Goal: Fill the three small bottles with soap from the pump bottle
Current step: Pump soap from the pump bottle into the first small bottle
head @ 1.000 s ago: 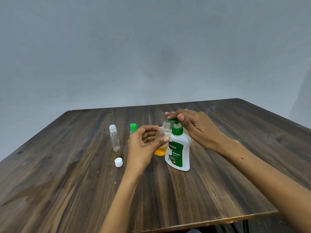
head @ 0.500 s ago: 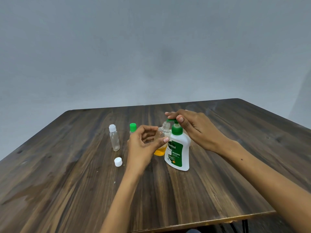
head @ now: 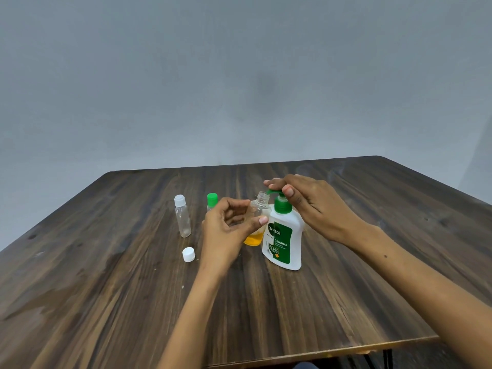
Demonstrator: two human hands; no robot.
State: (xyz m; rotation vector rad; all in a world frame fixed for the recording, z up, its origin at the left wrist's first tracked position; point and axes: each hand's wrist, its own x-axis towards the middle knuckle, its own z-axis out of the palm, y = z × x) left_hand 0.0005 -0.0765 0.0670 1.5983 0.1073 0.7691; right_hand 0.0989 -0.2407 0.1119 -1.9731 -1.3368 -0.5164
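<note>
On the wood table (head: 332, 302), L hand (head: 226, 230) grips open small bottle (head: 259, 209) (orange soap at bottom) w/ curled fingers, nozzle just above; R hand (head: 316, 206) fingers press pump bottle (head: 283, 235) head.

Bare forearms (head: 415, 283), seemingly no sleeves

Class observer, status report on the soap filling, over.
Left hand grips open clear small bottle, orange soap low inside. Right hand presses white pump bottle's green head. Nothing in the way.
</note>
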